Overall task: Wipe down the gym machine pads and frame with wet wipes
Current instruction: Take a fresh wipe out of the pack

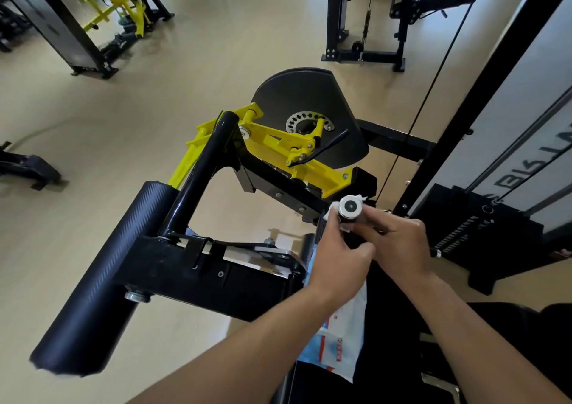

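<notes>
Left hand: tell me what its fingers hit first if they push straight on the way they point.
Probably the white wet wipe wrapped round the silver-capped black handle; the left hand already pinches it. Depth beyond is unclear.

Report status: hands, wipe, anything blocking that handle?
Left hand pinching white wipe against the handle's end cap. Right hand gripping the handle behind the cap. Wipe pack lies below, clear of the work. Nothing blocking.

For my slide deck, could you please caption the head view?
Both hands, left and right, wrap a white wet wipe around a chrome-capped black handle on the gym machine.
</notes>
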`<state>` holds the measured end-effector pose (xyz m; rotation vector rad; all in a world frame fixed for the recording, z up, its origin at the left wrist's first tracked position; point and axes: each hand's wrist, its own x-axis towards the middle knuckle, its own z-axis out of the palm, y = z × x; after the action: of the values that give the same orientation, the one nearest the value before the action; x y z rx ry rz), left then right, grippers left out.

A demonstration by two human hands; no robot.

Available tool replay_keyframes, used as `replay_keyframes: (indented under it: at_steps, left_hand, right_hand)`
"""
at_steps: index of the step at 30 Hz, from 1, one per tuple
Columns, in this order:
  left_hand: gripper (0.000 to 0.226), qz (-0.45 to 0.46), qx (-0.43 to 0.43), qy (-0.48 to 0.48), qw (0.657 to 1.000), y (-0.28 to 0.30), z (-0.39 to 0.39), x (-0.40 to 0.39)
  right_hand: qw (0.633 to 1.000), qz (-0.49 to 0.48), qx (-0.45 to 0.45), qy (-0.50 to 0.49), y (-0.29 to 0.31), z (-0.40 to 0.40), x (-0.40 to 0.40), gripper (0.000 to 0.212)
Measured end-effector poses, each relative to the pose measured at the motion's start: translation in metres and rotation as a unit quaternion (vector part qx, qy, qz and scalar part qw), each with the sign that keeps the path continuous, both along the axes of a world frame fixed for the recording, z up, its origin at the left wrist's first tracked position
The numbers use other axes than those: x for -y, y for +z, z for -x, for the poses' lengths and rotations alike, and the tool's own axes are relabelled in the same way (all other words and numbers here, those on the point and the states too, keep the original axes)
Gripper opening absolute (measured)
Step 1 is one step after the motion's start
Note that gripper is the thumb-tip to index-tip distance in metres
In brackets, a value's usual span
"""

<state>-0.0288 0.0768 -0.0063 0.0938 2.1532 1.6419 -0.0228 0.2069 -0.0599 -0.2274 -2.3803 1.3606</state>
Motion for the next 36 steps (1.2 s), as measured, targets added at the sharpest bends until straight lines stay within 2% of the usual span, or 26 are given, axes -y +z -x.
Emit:
replay_keyframes:
  at_steps: [3, 8, 11, 14, 16, 18, 21, 23, 27, 28, 30, 31, 34, 36]
  left_hand:
    - [0.073, -0.036, -0.026, 0.007, 0.999, 0.004, -0.003, 0.002]
    - [0.066, 0.034, -0.041, -0.014, 0.998, -0.01, 0.009, 0.004]
    - [0.068, 0.044, -0.064, -0.013, 0.997, -0.011, 0.011, 0.008]
    - [0.055, 0.024, -0.113, 0.027, 0.993, -0.004, 0.009, 0.008]
    - [0.045, 0.011, -0.132, 0.068, 0.989, -0.001, 0.005, 0.002]
    - [0.042, -0.004, -0.126, 0.105, 0.986, 0.0, 0.0, -0.005]
    - [0.044, -0.031, -0.089, 0.131, 0.987, 0.005, -0.01, -0.008]
    - [0.056, -0.031, -0.06, 0.121, 0.99, 0.01, -0.013, -0.008]
    - [0.071, -0.033, -0.025, 0.092, 0.995, 0.022, -0.012, -0.003]
    - [0.072, -0.034, -0.019, 0.086, 0.996, 0.024, -0.012, 0.0]
    - [0.074, -0.021, -0.013, 0.076, 0.997, 0.026, -0.011, 0.003]
    - [0.073, -0.009, -0.016, 0.072, 0.997, 0.024, -0.012, 0.004]
    - [0.068, 0.02, -0.032, 0.066, 0.997, 0.023, -0.013, 0.004]
    - [0.065, 0.025, -0.042, 0.066, 0.997, 0.023, -0.015, 0.002]
  right_hand:
    - [0.998, -0.018, -0.059, -0.006, 0.014, -0.006, 0.003, 0.033]
    - [0.997, -0.031, 0.066, 0.015, -0.013, 0.008, -0.002, 0.03]
    - [1.0, -0.012, 0.028, -0.004, -0.014, 0.005, -0.003, 0.029]
    - [0.996, 0.07, -0.026, -0.057, -0.006, -0.003, 0.001, 0.024]
    - [0.981, 0.176, -0.017, -0.082, -0.002, -0.004, 0.01, 0.019]
    - [0.955, 0.273, -0.026, -0.109, 0.004, -0.003, 0.02, 0.012]
    - [0.93, 0.334, -0.042, -0.15, 0.014, -0.002, 0.032, 0.007]
    - [0.943, 0.304, -0.03, -0.13, 0.02, -0.002, 0.033, 0.011]
    - [0.973, 0.227, 0.006, 0.048, 0.016, -0.012, 0.029, 0.029]
    - [0.978, 0.195, 0.017, 0.07, 0.01, -0.015, 0.028, 0.04]
    - [0.989, 0.125, 0.046, 0.069, 0.002, -0.015, 0.027, 0.062]
    - [0.992, 0.102, 0.056, 0.05, 0.002, -0.012, 0.03, 0.066]
    - [0.996, 0.085, 0.021, -0.026, 0.008, 0.0, 0.037, 0.051]
    - [0.993, 0.111, 0.008, -0.04, 0.013, -0.001, 0.041, 0.046]
